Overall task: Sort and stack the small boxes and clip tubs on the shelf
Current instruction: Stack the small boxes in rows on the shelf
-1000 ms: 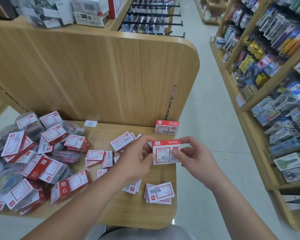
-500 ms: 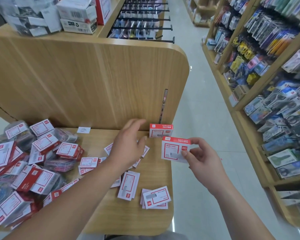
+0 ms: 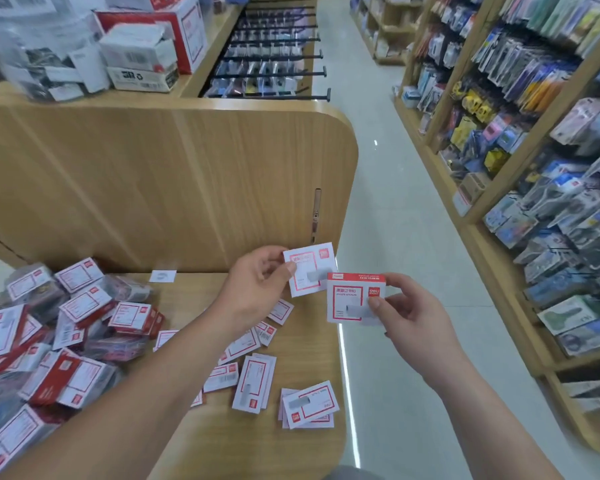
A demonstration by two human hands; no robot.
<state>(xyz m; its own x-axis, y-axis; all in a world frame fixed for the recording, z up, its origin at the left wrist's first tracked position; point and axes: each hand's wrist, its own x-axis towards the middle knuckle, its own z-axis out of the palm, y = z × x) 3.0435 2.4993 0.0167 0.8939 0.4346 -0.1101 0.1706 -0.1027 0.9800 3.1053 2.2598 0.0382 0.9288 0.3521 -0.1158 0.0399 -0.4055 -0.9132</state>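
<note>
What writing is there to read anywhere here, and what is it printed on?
"deli", likely: red logo square on the nearer box, held by the right hand.
Chinese line on that box: too blurred to read.
The farther box in the left hand, loose boxes on the shelf, cartons above, hanging packs: all too blurred.

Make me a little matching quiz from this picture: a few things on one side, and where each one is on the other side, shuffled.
Things
1. left hand
2. right hand
3. white slip
4. big red carton

Places
A. lying flat at the foot of the wooden back panel
B. up on the upper shelf
C. pinching the box with its red top showing
D. pinching the box nearer the panel

Pairs: 1-D, 2-C, 3-A, 4-B
</note>
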